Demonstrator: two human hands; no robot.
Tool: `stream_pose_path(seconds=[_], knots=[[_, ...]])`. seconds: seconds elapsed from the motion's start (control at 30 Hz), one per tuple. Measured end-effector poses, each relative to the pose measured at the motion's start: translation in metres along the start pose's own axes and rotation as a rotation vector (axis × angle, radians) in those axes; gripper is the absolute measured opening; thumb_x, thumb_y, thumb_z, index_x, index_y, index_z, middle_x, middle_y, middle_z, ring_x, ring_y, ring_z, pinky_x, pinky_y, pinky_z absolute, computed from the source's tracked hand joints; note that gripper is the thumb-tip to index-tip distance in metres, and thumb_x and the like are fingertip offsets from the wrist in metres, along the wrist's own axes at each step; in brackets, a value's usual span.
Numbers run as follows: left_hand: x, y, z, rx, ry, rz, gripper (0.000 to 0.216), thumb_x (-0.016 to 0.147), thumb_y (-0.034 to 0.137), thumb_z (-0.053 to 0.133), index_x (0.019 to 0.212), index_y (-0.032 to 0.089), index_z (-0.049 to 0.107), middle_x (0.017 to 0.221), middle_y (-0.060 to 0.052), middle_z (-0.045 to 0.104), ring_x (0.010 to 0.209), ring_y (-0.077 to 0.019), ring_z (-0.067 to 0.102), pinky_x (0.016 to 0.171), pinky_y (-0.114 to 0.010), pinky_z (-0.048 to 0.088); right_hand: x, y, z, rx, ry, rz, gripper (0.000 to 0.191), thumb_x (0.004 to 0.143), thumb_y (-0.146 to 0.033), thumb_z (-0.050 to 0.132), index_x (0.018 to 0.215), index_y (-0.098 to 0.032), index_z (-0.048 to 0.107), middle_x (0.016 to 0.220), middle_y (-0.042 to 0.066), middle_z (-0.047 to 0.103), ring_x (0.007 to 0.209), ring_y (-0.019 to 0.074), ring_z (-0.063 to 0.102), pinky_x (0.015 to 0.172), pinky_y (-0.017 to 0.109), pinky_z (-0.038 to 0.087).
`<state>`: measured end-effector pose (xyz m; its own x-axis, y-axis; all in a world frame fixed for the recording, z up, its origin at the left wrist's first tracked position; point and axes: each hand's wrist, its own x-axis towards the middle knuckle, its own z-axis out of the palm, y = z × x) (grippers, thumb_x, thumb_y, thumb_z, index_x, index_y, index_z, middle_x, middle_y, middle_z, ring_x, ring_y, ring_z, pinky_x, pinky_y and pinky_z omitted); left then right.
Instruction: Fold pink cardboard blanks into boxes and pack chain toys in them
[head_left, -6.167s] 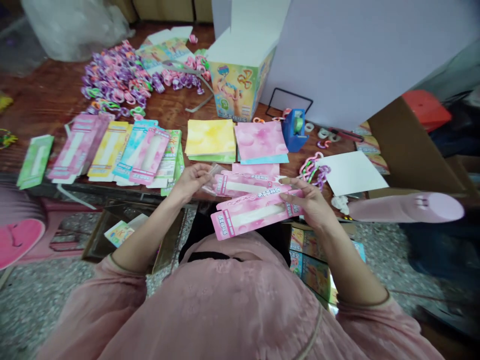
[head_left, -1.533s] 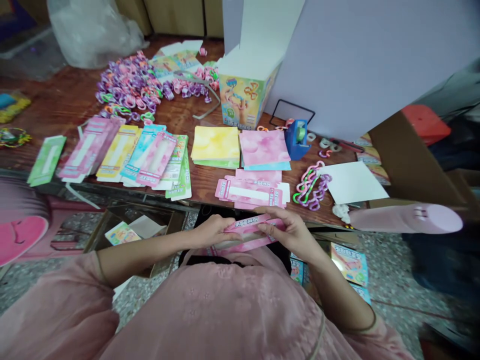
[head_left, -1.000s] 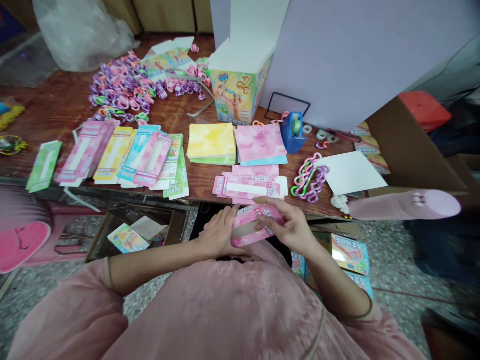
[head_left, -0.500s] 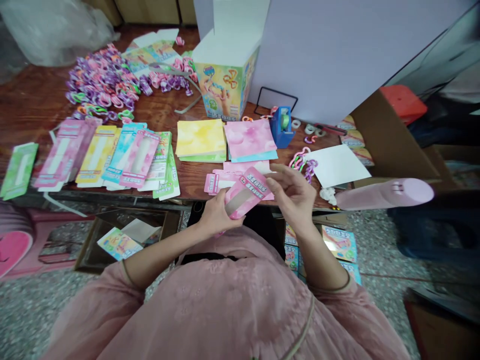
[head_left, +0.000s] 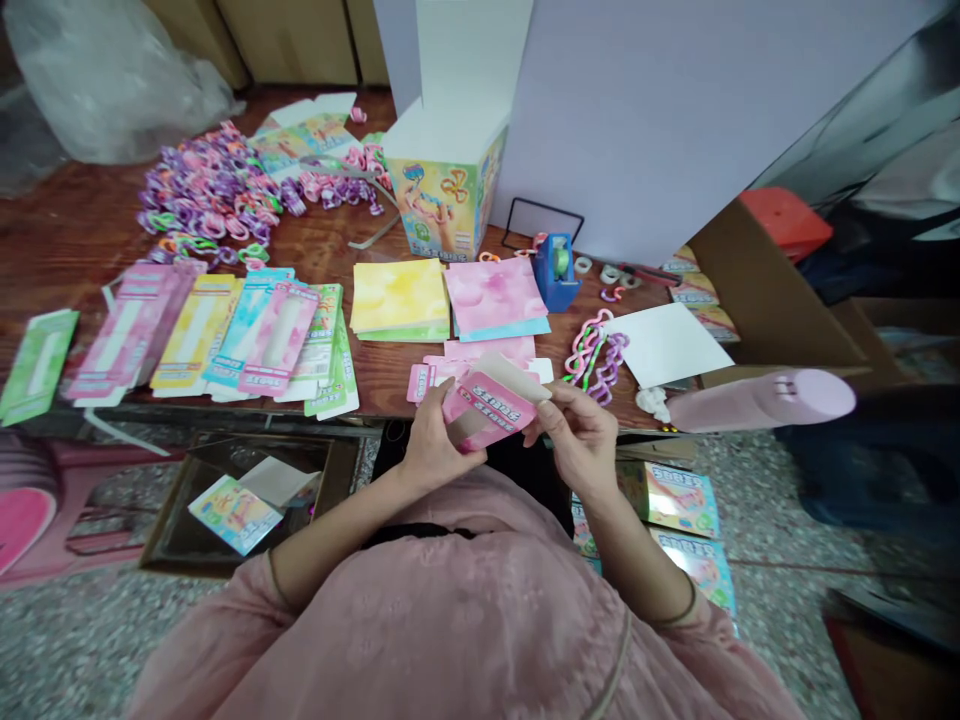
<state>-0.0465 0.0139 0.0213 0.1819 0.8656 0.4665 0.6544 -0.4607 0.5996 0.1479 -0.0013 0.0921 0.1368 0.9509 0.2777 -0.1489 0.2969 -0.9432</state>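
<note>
Both of my hands hold a small pink carton [head_left: 484, 408] just in front of the table's near edge, above my lap. My left hand [head_left: 433, 440] grips its lower left side. My right hand [head_left: 583, 430] pinches its open white end flap. Right behind the carton, flat pink carton blanks [head_left: 450, 366] lie on the wooden table [head_left: 82, 230]. A short chain of pink, green and purple plastic links [head_left: 592, 350] lies to the right of them.
A row of flat coloured blanks [head_left: 225, 330] lies at the left, yellow cards [head_left: 399, 295] and pink cards [head_left: 493, 292] in the middle. Behind are a heap of plastic links [head_left: 210, 190], an open printed box [head_left: 442, 190], a blue tape dispenser [head_left: 556, 268] and white paper [head_left: 664, 343]. A pink cylinder [head_left: 757, 398] juts out at right.
The flat pink blank I held has been folded up into a carton shape and turned end-on towards me. My hands rose from my lap to the table edge.
</note>
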Motion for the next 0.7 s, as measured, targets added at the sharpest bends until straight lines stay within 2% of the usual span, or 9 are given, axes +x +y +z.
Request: stream_pose_path(seconds=[0.13, 0.23, 0.3, 0.37, 0.5, 0.6, 0.7], knots=[[0.006, 0.016, -0.001, 0.006, 0.076, -0.004, 0.113, 0.057, 0.033, 0.088, 0.153, 0.016, 0.029, 0.132, -0.018, 0.065, 0.118, -0.0351, 0.069, 0.091, -0.044, 0.061, -0.001, -0.001, 0.004, 0.029, -0.094, 0.051, 0.02, 0.089, -0.041, 0.079, 0.095, -0.022, 0.076, 0.08, 0.0, 0.067, 0.053, 0.0094, 0.064, 0.043, 0.021, 0.057], [0.007, 0.02, 0.001, -0.007, 0.111, 0.028, 0.112, 0.057, 0.032, 0.089, 0.152, 0.017, 0.031, 0.129, -0.016, 0.067, 0.114, -0.0329, 0.072, 0.089, -0.041, 0.062, -0.002, -0.001, 0.004, -0.029, -0.059, 0.001, 0.022, 0.092, -0.042, 0.075, 0.101, -0.022, 0.075, 0.079, 0.0, 0.065, 0.055, 0.0103, 0.064, 0.043, 0.021, 0.057], [0.005, 0.018, 0.002, -0.01, 0.096, 0.034, 0.111, 0.058, 0.031, 0.09, 0.152, 0.018, 0.032, 0.129, -0.014, 0.068, 0.112, -0.0316, 0.073, 0.089, -0.04, 0.062, -0.002, -0.003, 0.001, -0.141, -0.024, -0.098, 0.016, 0.094, -0.036, 0.074, 0.105, -0.023, 0.075, 0.079, 0.0, 0.065, 0.057, 0.0105, 0.064, 0.044, 0.022, 0.056], [0.002, 0.015, 0.002, 0.004, 0.087, 0.035, 0.109, 0.06, 0.033, 0.09, 0.152, 0.019, 0.034, 0.13, -0.014, 0.068, 0.112, -0.0315, 0.073, 0.091, -0.041, 0.062, 0.0, -0.006, -0.003, -0.316, -0.017, -0.262, 0.013, 0.093, -0.023, 0.074, 0.106, -0.025, 0.076, 0.083, 0.001, 0.067, 0.06, 0.0106, 0.063, 0.049, 0.022, 0.057], [-0.002, 0.009, 0.003, 0.065, 0.147, 0.161, 0.107, 0.067, 0.037, 0.09, 0.155, 0.018, 0.033, 0.132, -0.015, 0.068, 0.115, -0.0334, 0.071, 0.096, -0.044, 0.06, 0.004, -0.013, -0.012, -0.648, -0.069, -0.599, 0.033, 0.086, -0.004, 0.075, 0.111, -0.025, 0.074, 0.089, 0.003, 0.071, 0.073, 0.0137, 0.067, 0.061, 0.025, 0.059], [-0.002, 0.007, 0.003, 0.113, 0.181, 0.219, 0.105, 0.072, 0.041, 0.087, 0.158, 0.016, 0.031, 0.13, -0.016, 0.069, 0.112, -0.033, 0.072, 0.094, -0.044, 0.06, 0.004, -0.014, -0.019, -0.772, -0.144, -0.695, 0.035, 0.085, -0.002, 0.075, 0.111, -0.026, 0.074, 0.091, 0.004, 0.072, 0.078, 0.0151, 0.069, 0.067, 0.026, 0.059], [-0.002, 0.007, 0.002, 0.146, 0.199, 0.246, 0.101, 0.08, 0.048, 0.083, 0.159, 0.014, 0.031, 0.127, -0.017, 0.07, 0.109, -0.0333, 0.072, 0.093, -0.045, 0.06, 0.003, -0.018, -0.026, -0.756, -0.273, -0.678, 0.032, 0.088, -0.005, 0.073, 0.111, -0.026, 0.075, 0.101, 0.007, 0.074, 0.084, 0.0163, 0.071, 0.071, 0.028, 0.06]])
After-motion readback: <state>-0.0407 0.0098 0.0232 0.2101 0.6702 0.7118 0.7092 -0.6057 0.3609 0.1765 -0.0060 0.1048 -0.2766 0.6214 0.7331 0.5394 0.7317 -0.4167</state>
